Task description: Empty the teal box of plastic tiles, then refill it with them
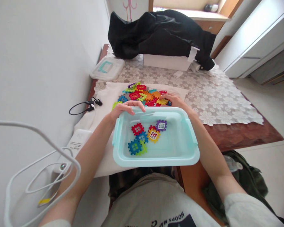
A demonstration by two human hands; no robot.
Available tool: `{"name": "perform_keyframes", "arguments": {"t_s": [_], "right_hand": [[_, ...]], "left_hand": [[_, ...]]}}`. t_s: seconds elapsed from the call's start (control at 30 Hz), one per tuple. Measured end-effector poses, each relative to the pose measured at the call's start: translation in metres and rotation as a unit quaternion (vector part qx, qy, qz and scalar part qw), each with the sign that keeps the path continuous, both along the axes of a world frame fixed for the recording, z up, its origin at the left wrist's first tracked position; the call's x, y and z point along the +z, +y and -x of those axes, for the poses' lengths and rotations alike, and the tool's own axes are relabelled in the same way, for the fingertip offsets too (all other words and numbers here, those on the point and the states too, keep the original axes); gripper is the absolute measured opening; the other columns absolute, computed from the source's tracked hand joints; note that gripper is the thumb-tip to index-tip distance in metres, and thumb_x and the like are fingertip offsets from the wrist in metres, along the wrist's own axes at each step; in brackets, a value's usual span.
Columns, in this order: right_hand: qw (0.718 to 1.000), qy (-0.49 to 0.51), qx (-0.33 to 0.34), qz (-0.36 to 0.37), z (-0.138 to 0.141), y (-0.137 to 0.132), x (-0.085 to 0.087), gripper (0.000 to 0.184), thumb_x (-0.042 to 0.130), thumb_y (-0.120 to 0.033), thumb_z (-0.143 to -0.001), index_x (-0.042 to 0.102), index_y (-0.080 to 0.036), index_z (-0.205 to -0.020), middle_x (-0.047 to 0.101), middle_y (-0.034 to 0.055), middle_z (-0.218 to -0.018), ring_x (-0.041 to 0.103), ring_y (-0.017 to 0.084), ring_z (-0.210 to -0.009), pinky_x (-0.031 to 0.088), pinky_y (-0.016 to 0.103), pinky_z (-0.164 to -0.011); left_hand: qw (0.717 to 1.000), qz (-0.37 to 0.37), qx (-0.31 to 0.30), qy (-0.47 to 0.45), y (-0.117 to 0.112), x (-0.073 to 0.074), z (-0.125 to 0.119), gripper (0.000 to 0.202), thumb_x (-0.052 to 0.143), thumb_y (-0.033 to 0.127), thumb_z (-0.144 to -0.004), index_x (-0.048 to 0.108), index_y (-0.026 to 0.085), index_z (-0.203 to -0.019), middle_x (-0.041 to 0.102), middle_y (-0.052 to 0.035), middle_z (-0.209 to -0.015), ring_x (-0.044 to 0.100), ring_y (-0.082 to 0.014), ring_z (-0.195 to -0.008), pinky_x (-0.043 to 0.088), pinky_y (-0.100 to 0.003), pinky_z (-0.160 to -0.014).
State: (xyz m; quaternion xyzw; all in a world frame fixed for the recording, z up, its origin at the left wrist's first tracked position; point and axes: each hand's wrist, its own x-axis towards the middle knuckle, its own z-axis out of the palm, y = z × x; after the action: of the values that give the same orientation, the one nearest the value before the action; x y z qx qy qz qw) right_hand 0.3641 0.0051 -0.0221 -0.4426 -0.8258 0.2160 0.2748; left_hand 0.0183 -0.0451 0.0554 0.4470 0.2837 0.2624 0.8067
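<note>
A light teal plastic tub (177,135) is held in front of me, tilted so its inside shows. My left hand (125,108) grips its far left rim, fingers over the edge. Inside lie several interlocking plastic tiles: a red one (137,129), a purple one (161,125), a yellow one (153,135), blue ones (134,147) and a green one (143,148). Beyond the tub my right hand (174,99) reaches into a colourful pile of such pieces (142,94). Its fingers are apart around a yellow gear-shaped piece (162,101); the tub's rim partly hides that hand.
A white cloth (104,110) lies under the pile. Black earphones (91,104) and a clear lid with a teal handle (107,68) are on the left. Black fabric (161,34) covers a white box at the back. A white cable (44,138) loops by my left arm.
</note>
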Motion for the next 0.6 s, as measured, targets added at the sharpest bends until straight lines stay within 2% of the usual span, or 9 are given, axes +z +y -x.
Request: {"name": "perform_keyframes", "arguments": {"t_s": [0.13, 0.27, 0.43, 0.6], "right_hand": [[1.0, 0.002, 0.025, 0.012, -0.002, 0.0, 0.0, 0.041, 0.074, -0.051, -0.095, 0.08, -0.032, -0.13, 0.078, 0.0044, -0.141, 0.07, 0.033, -0.138, 0.052, 0.058, -0.128], [1.0, -0.009, 0.003, 0.009, -0.004, -0.002, 0.0, 0.034, 0.074, -0.048, -0.093, 0.078, -0.033, -0.123, 0.079, 0.0033, -0.136, 0.073, 0.032, -0.13, 0.056, 0.057, -0.123], [0.999, -0.03, -0.023, 0.015, -0.004, -0.009, 0.002, 0.045, 0.082, -0.045, -0.084, 0.072, -0.032, -0.125, 0.078, 0.0046, -0.135, 0.075, 0.034, -0.124, 0.057, 0.055, -0.118], [0.998, -0.047, -0.039, 0.021, -0.001, -0.012, 0.008, 0.04, 0.082, -0.052, -0.082, 0.072, -0.03, -0.115, 0.081, 0.0036, -0.124, 0.076, 0.034, -0.114, 0.061, 0.051, -0.108]], "left_hand": [[1.0, 0.0, 0.003, 0.0, 0.0, 0.0, -0.001, 0.034, 0.078, 0.013, -0.054, 0.085, 0.013, -0.087, 0.084, -0.0105, -0.097, 0.074, -0.0222, -0.07, 0.058, -0.029, -0.062], [1.0, -0.007, 0.0, 0.0, 0.0, -0.001, 0.0, 0.033, 0.078, 0.013, -0.056, 0.085, 0.013, -0.088, 0.084, -0.0114, -0.096, 0.075, -0.0226, -0.071, 0.059, -0.03, -0.065], [1.0, -0.003, 0.0, 0.003, 0.0, 0.0, 0.0, 0.032, 0.078, 0.013, -0.055, 0.085, 0.013, -0.087, 0.085, -0.0115, -0.098, 0.076, -0.0231, -0.073, 0.061, -0.029, -0.065], [1.0, 0.01, 0.008, 0.014, 0.0, 0.002, -0.001, 0.033, 0.079, 0.013, -0.052, 0.086, 0.014, -0.084, 0.084, -0.0092, -0.091, 0.076, -0.023, -0.071, 0.061, -0.029, -0.063]]}}
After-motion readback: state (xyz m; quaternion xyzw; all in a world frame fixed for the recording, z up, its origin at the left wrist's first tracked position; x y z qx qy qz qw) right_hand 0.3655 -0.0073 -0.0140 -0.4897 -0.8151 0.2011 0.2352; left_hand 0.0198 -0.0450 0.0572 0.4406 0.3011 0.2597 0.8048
